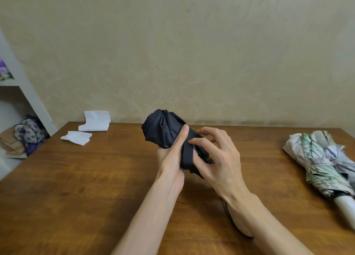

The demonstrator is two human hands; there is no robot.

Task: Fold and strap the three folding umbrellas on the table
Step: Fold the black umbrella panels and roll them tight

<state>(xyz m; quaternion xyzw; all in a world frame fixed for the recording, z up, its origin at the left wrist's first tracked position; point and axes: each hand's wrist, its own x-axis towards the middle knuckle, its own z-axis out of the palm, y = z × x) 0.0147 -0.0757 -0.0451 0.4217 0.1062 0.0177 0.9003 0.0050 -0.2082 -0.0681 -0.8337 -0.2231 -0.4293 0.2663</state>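
Slippage is judged the risk: the flat black fabric strap [187,152] is pinched by the right hand [217,156] while the bunched, pleated black fabric umbrella [163,128] is gripped by the left hand [171,158] above the middle of the glossy brown wooden table [96,177], and the slick folds could be sprung loose if the pinch is eased.

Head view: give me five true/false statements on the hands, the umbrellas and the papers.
1. The left hand grips the black umbrella above the table. True.
2. The right hand lies flat on the table. False: it pinches the black strap on that umbrella.
3. The floral umbrella and the grey umbrella lie together at the table's right side. True.
4. The white papers lie beside the floral umbrella. False: they are at the far left.
5. The black umbrella's canopy is spread open. False: it is bunched up.
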